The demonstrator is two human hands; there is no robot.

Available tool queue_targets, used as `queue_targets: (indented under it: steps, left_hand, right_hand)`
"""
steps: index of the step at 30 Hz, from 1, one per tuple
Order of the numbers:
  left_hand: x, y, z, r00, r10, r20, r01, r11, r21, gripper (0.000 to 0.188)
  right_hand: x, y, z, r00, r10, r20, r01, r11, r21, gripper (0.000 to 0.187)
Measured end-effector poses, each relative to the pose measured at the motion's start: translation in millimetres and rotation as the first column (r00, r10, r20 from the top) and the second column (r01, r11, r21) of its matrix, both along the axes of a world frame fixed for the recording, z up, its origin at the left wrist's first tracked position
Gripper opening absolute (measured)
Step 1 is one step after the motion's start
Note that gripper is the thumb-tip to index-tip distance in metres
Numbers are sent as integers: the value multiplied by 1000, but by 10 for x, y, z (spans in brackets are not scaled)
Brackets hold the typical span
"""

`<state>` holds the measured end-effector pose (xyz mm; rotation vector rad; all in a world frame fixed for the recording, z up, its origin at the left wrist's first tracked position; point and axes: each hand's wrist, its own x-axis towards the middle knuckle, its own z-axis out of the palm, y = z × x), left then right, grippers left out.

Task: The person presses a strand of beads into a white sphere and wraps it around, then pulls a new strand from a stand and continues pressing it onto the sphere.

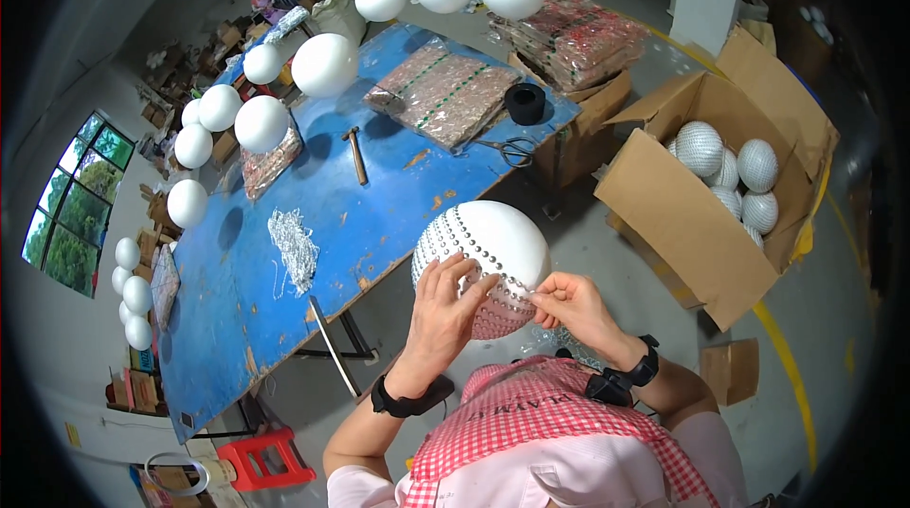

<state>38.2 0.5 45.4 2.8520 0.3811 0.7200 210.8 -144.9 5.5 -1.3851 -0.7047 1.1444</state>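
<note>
A large white ball (512, 233) sits in front of me, just off the table's near edge, with rows of silver bead strands (451, 224) running round its left and lower parts. Curved over its left side, my left hand (444, 304) presses its fingertips onto the beaded surface, thumb and fingers a little apart. At the lower right of the ball, my right hand (573, 309) pinches a thin bead strand between thumb and forefinger, close to the surface. What holds the ball up from beneath is hidden.
On the blue table (275, 309) lie a silver bead heap (295, 247), a hammer (355, 157), scissors (513, 150), black tape (524, 103) and a wrapped pack (441, 91). White balls (324, 64) line its far edges. At right, an open carton (673, 224) holds beaded balls. A red stool (265, 461) stands lower left.
</note>
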Motion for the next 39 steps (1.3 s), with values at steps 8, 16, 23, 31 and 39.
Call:
queue_targets:
  steps: [8, 16, 23, 31, 39]
  left_hand:
    - [36, -105, 111, 994, 37, -98, -45, 995, -86, 63]
    - [-15, -65, -5, 984, 71, -161, -72, 997, -2, 56]
    - [-42, -79, -4, 984, 95, -148, -97, 995, -9, 54]
    - [-41, -108, -4, 982, 118, -144, -117, 993, 18, 56]
    - [-34, -162, -31, 978, 147, -149, -137, 988, 74, 55]
  right_hand:
    - [20, -40, -98, 998, -43, 49, 43, 999, 5, 12]
    - [-19, -12, -61, 500, -390, 773, -16, 888, 459, 26]
    - [-56, 21, 86, 441, -351, 826, -39, 912, 409, 23]
    - [-37, 92, 168, 486, -352, 800, -26, 909, 416, 14]
    - [-63, 150, 199, 484, -341, 806, 30, 927, 374, 8]
